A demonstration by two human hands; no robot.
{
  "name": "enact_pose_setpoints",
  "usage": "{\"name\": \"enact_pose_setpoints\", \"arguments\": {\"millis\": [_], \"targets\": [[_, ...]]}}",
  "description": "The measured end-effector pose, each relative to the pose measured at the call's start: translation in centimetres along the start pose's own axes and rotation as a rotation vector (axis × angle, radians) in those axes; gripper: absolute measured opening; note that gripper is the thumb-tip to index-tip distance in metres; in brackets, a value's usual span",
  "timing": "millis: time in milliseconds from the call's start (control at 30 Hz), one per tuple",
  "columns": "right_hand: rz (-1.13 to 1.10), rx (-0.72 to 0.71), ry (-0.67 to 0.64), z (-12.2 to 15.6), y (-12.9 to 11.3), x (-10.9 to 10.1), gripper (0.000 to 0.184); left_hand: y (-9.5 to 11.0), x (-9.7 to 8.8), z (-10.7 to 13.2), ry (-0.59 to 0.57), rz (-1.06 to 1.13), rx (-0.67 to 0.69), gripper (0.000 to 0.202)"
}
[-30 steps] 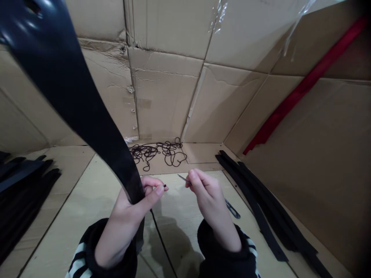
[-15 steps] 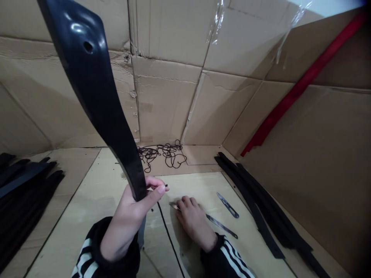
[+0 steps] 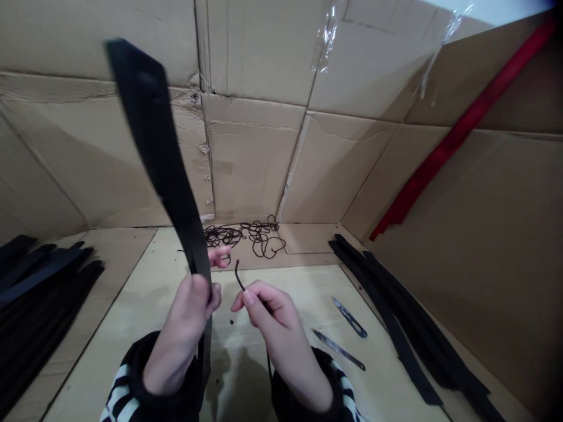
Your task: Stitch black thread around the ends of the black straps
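My left hand is closed round the lower part of a long, curved black strip, which stands upright and slightly blurred. Some of its fingers stretch out behind the strip. My right hand pinches a thin black cord between thumb and forefinger. The cord's short free end points up toward the strip, apart from it, and the rest hangs down below the hand. Something dark shows in the right palm, too hidden to name. A slim metal blade and a pair of thread snips lie right of this hand.
Tangled black cord lies at the back of the table. Black strips are stacked at the left and right. Cardboard walls enclose the space, with a red band on the right one.
My right hand has risen from the table and now pinches the cord, which was at my left fingers. The metal tip under it has gone from the table. The strip has turned edge-on and lower.
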State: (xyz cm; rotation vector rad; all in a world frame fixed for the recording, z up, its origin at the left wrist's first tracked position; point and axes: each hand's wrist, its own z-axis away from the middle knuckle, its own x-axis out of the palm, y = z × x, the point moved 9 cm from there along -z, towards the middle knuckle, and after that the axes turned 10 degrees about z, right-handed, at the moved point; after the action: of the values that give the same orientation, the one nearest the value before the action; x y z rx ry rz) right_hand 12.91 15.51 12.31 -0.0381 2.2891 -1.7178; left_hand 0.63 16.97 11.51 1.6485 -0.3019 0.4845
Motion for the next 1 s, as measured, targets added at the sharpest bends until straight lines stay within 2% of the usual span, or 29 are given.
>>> {"name": "enact_pose_setpoints", "arguments": {"millis": [67,133,200,300,433,533,633,733,800,900,1000], "targets": [[0.068,-0.091,-0.038,0.3,-1.0,0.2,0.025,-0.1,0.3,0.1,-0.029,0.066,-0.025,0.078],[0.161,-0.170,-0.097,0.8,-1.6,0.8,0.023,-0.6,0.6,0.4,-0.033,0.111,-0.091,0.066],[0.243,-0.226,-0.098,1.1,-1.8,1.1,0.025,-1.2,0.9,0.8,-0.043,0.142,-0.162,0.047],[0.318,-0.261,-0.015,0.8,-1.9,0.8,0.030,-1.7,0.9,1.3,-0.020,0.138,-0.193,0.041],[0.439,-0.280,0.204,0.2,-2.3,-1.2,0.030,-2.3,0.6,1.4,0.040,0.144,-0.198,0.035],[0.530,-0.245,0.209,-0.3,-1.8,-1.5,0.026,-3.0,0.8,1.2,0.037,0.171,-0.226,0.034],[0.634,-0.303,0.194,-0.5,-2.0,-1.2,0.026,-3.2,0.8,1.0,0.044,0.202,-0.218,0.030],[0.548,-0.309,0.285,-0.6,-2.2,-2.1,0.026,-3.8,1.5,0.9,-0.045,0.240,-0.254,0.038],[0.414,-0.230,0.357,-0.6,-1.5,-3.3,0.027,-4.6,1.9,1.1,-0.081,0.181,-0.318,0.041],[0.297,-0.114,0.486,-0.2,-0.3,-5.3,0.034,-5.8,2.3,1.6,-0.074,0.026,-0.399,0.033],[0.254,-0.091,0.528,0.2,0.0,-6.5,0.036,-7.0,4.7,2.7,-0.224,0.076,-0.510,0.034]]}}
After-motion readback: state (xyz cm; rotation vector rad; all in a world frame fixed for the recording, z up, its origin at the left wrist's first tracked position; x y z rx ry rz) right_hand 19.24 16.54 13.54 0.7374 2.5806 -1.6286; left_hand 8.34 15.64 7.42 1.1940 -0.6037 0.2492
